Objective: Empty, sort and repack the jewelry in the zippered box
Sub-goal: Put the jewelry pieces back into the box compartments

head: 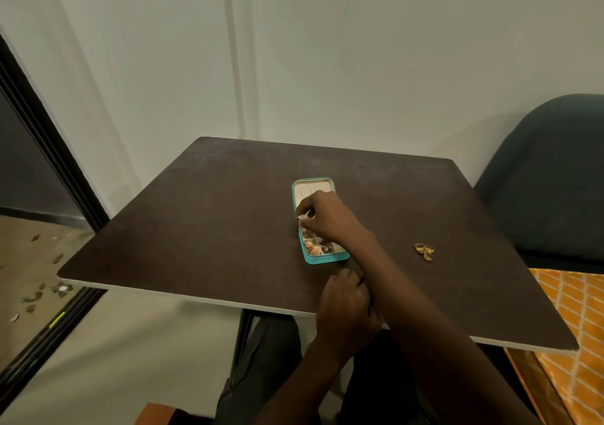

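Zippered box (pixel 327 257), teal, open on dark table (pixel 196 228) | right hand (pixel 330 217) fingers curled inside, grasp unclear | left hand (pixel 344 307) fingers unclear | gold rings (pixel 424 250) right.

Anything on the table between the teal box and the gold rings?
Only the right forearm crosses above; table between jewelry box and gold rings is bare, head view.

A dark brown table (pixel 202 228) with a pale edge stands against a plain off-white wall (pixel 359 48). To the right sits a dark blue chair (pixel 555 169) above an orange patterned cloth (pixel 575 320). Scraps litter the beige floor (pixel 29 261) at left, beside a black-framed door (pixel 49 150).
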